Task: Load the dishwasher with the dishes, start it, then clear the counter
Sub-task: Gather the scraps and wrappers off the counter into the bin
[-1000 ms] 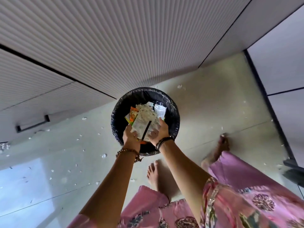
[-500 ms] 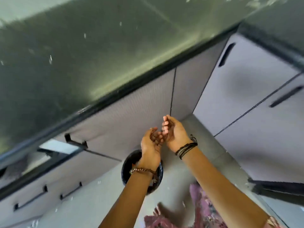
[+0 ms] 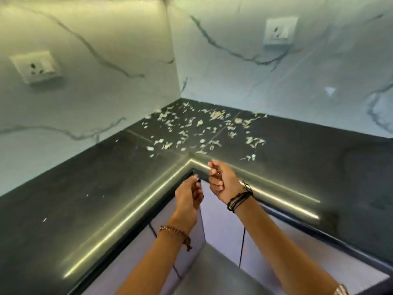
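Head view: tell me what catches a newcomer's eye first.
Pale scraps lie scattered over the dark counter, thickest in its back corner under the marble wall. In front of the counter's inner edge, the left hand and right hand hover close together, fingers loosely curled, holding nothing visible.

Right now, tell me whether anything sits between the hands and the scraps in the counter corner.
Nothing visible does: bare dark counter lies between both hands, left and right, and the scraps.
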